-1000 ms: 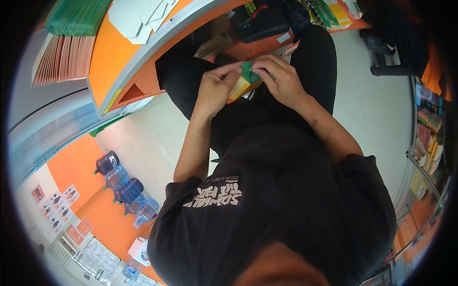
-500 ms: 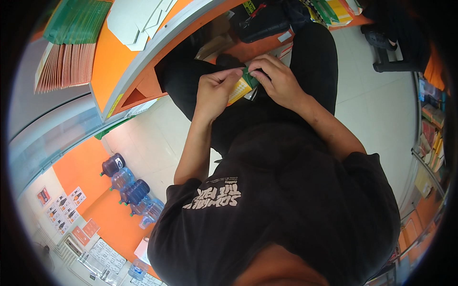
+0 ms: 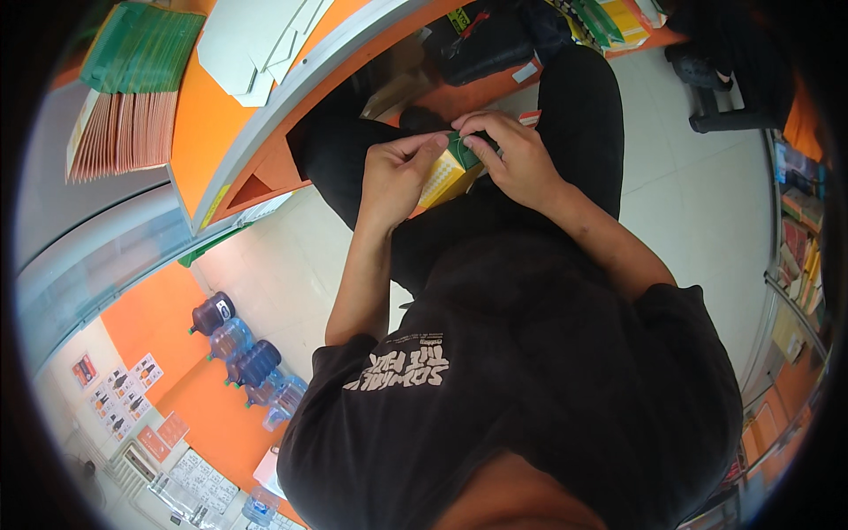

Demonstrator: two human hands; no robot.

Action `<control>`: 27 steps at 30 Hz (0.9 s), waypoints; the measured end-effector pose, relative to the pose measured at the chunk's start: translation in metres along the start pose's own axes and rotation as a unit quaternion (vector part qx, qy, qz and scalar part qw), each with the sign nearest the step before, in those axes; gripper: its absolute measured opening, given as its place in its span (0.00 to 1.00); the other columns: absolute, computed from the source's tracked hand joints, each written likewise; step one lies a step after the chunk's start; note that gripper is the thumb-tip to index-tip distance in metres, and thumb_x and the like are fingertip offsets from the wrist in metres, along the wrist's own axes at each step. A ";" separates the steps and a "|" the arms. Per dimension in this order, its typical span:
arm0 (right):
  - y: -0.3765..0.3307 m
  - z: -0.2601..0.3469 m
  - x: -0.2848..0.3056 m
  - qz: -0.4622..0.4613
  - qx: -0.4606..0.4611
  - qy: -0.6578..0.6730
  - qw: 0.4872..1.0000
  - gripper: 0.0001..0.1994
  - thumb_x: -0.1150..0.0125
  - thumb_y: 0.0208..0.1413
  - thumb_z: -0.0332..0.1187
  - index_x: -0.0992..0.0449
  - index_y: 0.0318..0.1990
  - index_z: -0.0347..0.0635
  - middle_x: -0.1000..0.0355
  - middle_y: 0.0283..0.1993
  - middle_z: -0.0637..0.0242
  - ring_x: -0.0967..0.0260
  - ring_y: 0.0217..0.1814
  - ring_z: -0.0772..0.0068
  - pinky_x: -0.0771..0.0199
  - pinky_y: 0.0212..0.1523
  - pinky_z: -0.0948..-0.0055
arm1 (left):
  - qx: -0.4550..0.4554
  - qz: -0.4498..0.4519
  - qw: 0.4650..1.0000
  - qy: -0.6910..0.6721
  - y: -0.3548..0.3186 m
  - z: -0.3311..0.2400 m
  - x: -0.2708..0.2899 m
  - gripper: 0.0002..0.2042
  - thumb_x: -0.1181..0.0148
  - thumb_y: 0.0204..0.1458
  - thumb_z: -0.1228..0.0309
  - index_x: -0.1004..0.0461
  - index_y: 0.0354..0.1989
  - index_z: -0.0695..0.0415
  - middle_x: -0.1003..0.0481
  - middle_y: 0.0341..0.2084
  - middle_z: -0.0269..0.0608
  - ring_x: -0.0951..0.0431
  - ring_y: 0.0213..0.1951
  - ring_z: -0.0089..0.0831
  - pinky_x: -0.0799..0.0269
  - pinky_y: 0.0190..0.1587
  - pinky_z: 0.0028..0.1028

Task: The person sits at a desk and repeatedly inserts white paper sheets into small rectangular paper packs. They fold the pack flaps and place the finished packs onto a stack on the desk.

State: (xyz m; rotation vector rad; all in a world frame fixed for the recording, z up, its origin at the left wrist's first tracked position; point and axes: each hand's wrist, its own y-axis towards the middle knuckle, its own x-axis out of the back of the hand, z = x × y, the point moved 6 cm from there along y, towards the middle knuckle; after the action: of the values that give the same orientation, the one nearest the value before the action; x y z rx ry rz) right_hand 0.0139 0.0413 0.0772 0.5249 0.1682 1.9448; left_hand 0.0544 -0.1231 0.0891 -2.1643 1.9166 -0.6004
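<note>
A small yellow and green paper box (image 3: 450,179) is held over my lap, its green end pointing away from me. My left hand (image 3: 396,177) pinches the box's left side near the green end, thumb and forefinger closed on it. My right hand (image 3: 512,159) grips the green end from the right, with the thumb and bent forefinger at its edge. The fingertips of both hands nearly meet there. The underside of the box and some fingers are hidden.
An orange counter (image 3: 196,137) at the left bears a stack of green and pink folded cartons (image 3: 137,88) and flat white sheets (image 3: 252,44). A black case (image 3: 481,49) lies under it. Several water bottles (image 3: 252,362) stand by the orange wall; shelves (image 3: 799,238) line the right.
The box has turned slightly, so more of its yellow side and green end shows. Both hands stay pinched at the green end, with small finger shifts.
</note>
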 end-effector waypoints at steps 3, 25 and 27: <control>0.000 0.000 0.000 0.011 -0.007 -0.019 1.000 0.07 0.40 0.59 0.25 0.25 0.44 0.38 0.22 0.47 0.60 0.24 0.50 0.57 0.24 0.51 0.63 | 0.012 -0.009 1.000 -0.004 -0.002 -0.001 -0.001 0.12 0.37 0.60 0.67 0.17 0.41 0.66 0.18 0.27 0.39 0.22 0.27 0.19 0.27 0.31 0.20; 0.006 0.012 0.010 0.064 -0.047 0.034 0.996 0.08 0.39 0.59 0.30 0.25 0.43 0.38 0.24 0.36 0.55 0.25 0.38 0.54 0.28 0.38 0.62 | 0.021 0.003 0.999 -0.044 -0.011 -0.005 0.001 0.11 0.33 0.58 0.68 0.17 0.39 0.65 0.18 0.27 0.37 0.23 0.28 0.17 0.28 0.32 0.20; 0.004 0.011 0.008 0.091 -0.062 0.016 0.994 0.07 0.38 0.60 0.29 0.24 0.42 0.37 0.23 0.40 0.58 0.25 0.41 0.60 0.27 0.40 0.66 | 0.023 -0.005 0.999 -0.046 -0.014 -0.005 0.000 0.11 0.33 0.57 0.68 0.17 0.39 0.66 0.18 0.26 0.37 0.24 0.28 0.17 0.28 0.32 0.20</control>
State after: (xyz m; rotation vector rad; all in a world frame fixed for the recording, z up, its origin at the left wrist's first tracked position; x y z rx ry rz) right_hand 0.0124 0.0452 0.0913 0.4396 0.0183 2.1266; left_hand 0.0654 -0.1202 0.0992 -2.1362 1.8286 -0.5307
